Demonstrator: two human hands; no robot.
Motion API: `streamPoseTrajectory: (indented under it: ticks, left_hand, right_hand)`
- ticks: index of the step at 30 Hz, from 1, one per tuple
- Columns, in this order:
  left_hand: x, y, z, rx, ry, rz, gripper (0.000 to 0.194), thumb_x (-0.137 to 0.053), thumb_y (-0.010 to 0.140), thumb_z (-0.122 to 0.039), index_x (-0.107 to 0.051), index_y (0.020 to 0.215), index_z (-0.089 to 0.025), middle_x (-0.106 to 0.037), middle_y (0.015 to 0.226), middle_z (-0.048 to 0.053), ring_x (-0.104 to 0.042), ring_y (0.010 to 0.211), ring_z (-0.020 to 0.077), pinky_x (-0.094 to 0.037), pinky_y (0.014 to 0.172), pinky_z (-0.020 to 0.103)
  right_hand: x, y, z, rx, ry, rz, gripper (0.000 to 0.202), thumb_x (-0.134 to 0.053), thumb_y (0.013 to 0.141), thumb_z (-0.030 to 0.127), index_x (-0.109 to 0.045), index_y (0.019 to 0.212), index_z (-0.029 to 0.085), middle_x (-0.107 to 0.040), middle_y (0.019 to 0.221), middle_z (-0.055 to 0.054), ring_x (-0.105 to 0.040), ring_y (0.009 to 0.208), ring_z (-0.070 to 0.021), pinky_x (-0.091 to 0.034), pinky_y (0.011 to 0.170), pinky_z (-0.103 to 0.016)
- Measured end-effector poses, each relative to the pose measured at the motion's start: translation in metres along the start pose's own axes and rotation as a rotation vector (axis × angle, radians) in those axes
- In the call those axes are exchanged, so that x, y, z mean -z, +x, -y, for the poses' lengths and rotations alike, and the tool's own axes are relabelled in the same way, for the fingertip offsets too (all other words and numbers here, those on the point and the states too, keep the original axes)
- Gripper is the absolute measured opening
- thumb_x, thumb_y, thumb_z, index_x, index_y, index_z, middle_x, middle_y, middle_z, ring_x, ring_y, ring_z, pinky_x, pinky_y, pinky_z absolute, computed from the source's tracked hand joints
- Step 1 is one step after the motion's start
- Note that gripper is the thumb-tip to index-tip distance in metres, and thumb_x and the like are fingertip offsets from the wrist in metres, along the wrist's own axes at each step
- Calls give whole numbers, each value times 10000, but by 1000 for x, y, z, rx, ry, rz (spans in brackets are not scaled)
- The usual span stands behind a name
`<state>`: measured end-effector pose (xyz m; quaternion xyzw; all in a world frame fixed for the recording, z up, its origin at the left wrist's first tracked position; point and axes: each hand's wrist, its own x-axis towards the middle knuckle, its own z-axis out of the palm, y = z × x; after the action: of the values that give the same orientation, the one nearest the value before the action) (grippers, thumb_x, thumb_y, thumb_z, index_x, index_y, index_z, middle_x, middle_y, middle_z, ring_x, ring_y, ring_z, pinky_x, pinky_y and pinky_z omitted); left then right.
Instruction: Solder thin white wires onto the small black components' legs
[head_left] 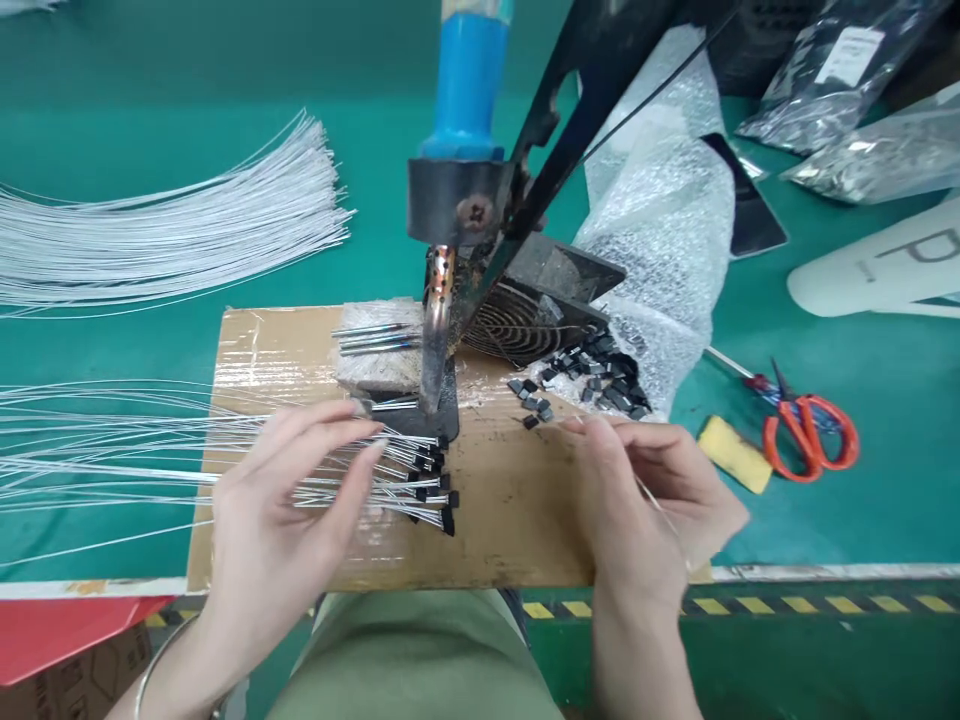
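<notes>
My left hand (292, 510) is closed in a pinch around a thin white wire, close to the tip of the soldering iron (435, 350). Beneath that hand lies a bunch of white wires (322, 492) ending in small black connectors (448, 520). Thumb and fingers of my right hand (637, 500) are pressed together on a thin strand of solder wire (656, 505), which trails back across the palm. Just beyond the right fingertips are loose black connectors (611, 385) in a heap. The iron hangs point down from a black stand arm (559, 120).
A cardboard sheet (510, 540) covers the front of the green bench. Behind it sits a black fan (517, 320) beside bubble wrap (660, 240). Red-handled scissors (810, 440) and a yellow sponge (735, 453) lie right; a large wire bundle (187, 240) lies back left.
</notes>
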<state>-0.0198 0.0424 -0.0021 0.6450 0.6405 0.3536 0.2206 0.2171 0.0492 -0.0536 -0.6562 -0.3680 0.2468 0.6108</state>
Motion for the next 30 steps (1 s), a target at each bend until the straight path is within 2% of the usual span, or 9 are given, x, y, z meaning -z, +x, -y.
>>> streamPoseTrajectory:
  ticks: [2,5,9,11,13,16,20,23,30]
  left_hand:
    - [13,17,13,-29,138,-84,140,-794,867,-203,-808,999,-247,-789,1098,36,-715,1031,240,-505,1014,374]
    - [31,65,42,3,367,-94,163,-738,929,-302,-796,1042,-199,-751,1118,55,-669,1086,256,-454,1033,365]
    - [38,132,74,49,379,-30,200,-723,946,-280,-760,1102,-160,-631,988,24,-611,991,196,-426,1026,315]
    - [37,153,80,59,344,-7,125,-687,977,-260,-746,1024,-161,-565,925,0,-581,1033,168,-402,1044,268]
    - [37,165,82,78,303,-6,191,-628,1015,-262,-723,880,-166,-495,832,-16,-550,987,142,-404,1006,224]
    - [41,172,83,106,230,-9,242,-668,992,-299,-719,791,-174,-492,781,-39,-504,858,108,-421,907,179]
    - [49,171,85,140,122,-73,180,-786,880,-297,-761,751,-174,-636,782,-62,-555,864,84,-431,885,164]
    - [55,165,83,173,36,-131,125,-820,831,-281,-793,783,-169,-710,766,-82,-613,843,82,-470,888,178]
    - [61,147,77,191,-164,-144,120,-874,797,-261,-808,771,-164,-766,745,-75,-682,789,94,-571,837,232]
  right_hand:
    - [6,6,-8,-19,-15,-58,225,-889,807,305,-710,720,199,-778,765,-9,-747,725,-186,-586,728,-324]
    - [9,10,-15,-31,-11,-77,267,-901,776,345,-694,690,200,-764,730,-12,-730,699,-196,-566,706,-331]
    - [8,10,-18,-49,5,-45,262,-900,768,354,-695,691,209,-766,732,-17,-729,701,-210,-566,723,-350]
    - [8,10,-19,-49,16,-50,259,-907,765,352,-703,695,208,-770,727,-15,-727,702,-202,-562,733,-342]
    - [8,10,-19,-52,10,-51,263,-910,766,359,-708,698,205,-773,723,-14,-728,703,-199,-563,738,-341]
    - [8,10,-19,-53,-24,-36,277,-903,774,393,-712,704,205,-783,731,-22,-735,710,-214,-575,736,-360]
    - [7,11,-21,-46,-36,-48,299,-911,755,414,-711,702,199,-782,725,-28,-726,680,-213,-577,694,-358]
    - [7,11,-23,-48,-28,-47,305,-915,748,418,-712,700,195,-779,721,-27,-727,676,-206,-572,690,-346]
    - [7,9,-24,-29,-30,-43,345,-921,745,465,-712,695,195,-781,714,-21,-726,662,-200,-575,692,-342]
